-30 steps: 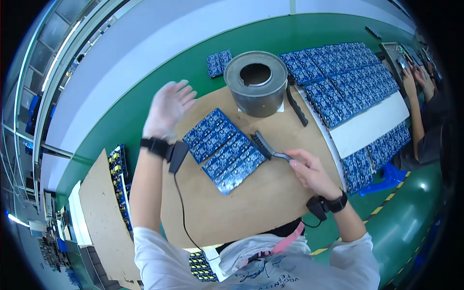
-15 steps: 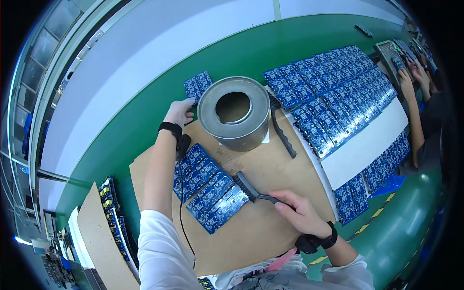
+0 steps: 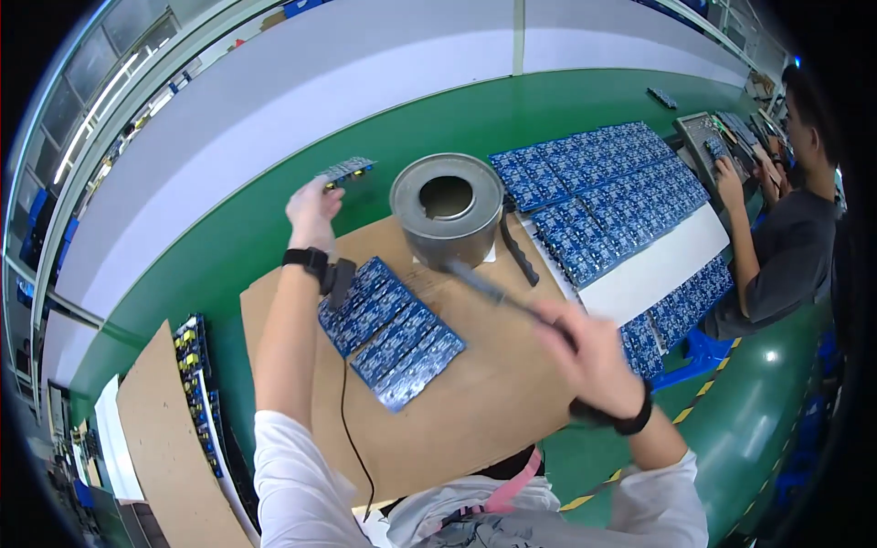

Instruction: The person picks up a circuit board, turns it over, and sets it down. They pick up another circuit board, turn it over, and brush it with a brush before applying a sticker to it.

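My left hand [image 3: 313,215] holds a blue circuit board [image 3: 350,167] by its near edge, raised left of a round metal can [image 3: 448,245]. Small yellow components show on the board's underside. In my right hand [image 3: 598,356] is a brush [image 3: 498,294], gripped by its handle and smeared by motion. Its head is close to the can's near side; whether they touch I cannot tell. Two panels of blue circuit boards [image 3: 406,340] lie side by side on the cardboard [image 3: 493,402], below my left wrist. The can has a round opening in its top.
A second brush with a black handle [image 3: 523,256] leans beside the can. Rows of blue boards [image 3: 603,187] cover a white sheet [image 3: 649,265] on the right. Another person [image 3: 776,237] works at the far right. More boards [image 3: 194,384] stand at the left, beside a cardboard sheet [image 3: 151,411].
The board at the far left of the can has been lifted and tilted in my left hand. My right hand has swung the brush off the boards, up toward the can. The view has shifted.
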`<state>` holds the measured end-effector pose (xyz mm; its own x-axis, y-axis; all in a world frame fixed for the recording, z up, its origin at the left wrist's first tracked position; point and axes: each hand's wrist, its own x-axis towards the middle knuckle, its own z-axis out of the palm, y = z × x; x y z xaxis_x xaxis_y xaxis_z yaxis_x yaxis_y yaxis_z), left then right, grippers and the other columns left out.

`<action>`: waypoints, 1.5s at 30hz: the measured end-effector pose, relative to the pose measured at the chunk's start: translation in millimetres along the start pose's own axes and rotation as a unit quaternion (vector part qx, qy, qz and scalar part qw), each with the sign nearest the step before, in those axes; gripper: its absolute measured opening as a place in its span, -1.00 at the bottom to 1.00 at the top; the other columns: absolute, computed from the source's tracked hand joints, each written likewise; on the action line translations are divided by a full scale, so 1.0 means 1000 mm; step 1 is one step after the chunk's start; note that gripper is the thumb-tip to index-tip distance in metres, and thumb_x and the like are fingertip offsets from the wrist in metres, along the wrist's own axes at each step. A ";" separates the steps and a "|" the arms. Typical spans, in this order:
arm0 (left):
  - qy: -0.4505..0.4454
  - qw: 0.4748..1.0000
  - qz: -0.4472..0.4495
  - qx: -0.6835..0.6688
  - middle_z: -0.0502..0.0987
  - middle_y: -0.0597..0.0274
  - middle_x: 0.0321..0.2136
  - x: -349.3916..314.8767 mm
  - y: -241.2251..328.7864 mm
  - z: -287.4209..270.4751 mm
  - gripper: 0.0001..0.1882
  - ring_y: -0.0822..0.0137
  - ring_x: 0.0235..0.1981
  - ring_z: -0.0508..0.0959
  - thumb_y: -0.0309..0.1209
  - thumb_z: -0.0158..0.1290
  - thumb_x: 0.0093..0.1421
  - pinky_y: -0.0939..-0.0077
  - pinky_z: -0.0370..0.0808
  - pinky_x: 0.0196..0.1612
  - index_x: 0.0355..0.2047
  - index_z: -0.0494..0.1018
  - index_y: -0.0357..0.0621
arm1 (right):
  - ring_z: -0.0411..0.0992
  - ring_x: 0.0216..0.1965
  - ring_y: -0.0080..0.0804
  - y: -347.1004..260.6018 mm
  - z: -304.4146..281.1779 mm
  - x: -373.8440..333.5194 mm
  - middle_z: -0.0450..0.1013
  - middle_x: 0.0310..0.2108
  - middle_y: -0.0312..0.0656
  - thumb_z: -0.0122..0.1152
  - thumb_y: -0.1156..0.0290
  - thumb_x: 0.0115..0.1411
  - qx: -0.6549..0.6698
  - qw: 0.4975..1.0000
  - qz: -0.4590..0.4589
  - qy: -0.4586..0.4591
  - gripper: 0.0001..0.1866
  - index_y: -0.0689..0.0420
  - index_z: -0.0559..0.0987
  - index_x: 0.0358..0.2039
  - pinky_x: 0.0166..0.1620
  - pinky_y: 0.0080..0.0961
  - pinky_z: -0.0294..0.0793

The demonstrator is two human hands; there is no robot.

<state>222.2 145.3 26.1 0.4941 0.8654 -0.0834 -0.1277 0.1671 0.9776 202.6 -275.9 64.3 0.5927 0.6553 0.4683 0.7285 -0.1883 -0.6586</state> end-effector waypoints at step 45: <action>-0.008 0.898 -0.081 -0.432 0.30 0.25 0.06 -0.354 -0.050 -0.206 -0.59 0.31 0.06 0.34 -0.21 -0.30 0.34 0.30 0.31 0.09 0.13 0.09 -0.09 | 0.38 -0.58 -0.15 -0.114 0.162 -0.039 0.39 -0.51 -0.04 -0.01 0.69 0.01 -0.145 0.913 -0.189 -0.332 -0.53 0.13 0.43 -0.02 -0.52 -0.36 0.35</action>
<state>-123.4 -72.1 -32.8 0.5773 0.7912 -0.2019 -0.6699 0.6003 0.4369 40.8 -161.6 26.1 0.0115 0.9943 0.1064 0.9550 0.0206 -0.2959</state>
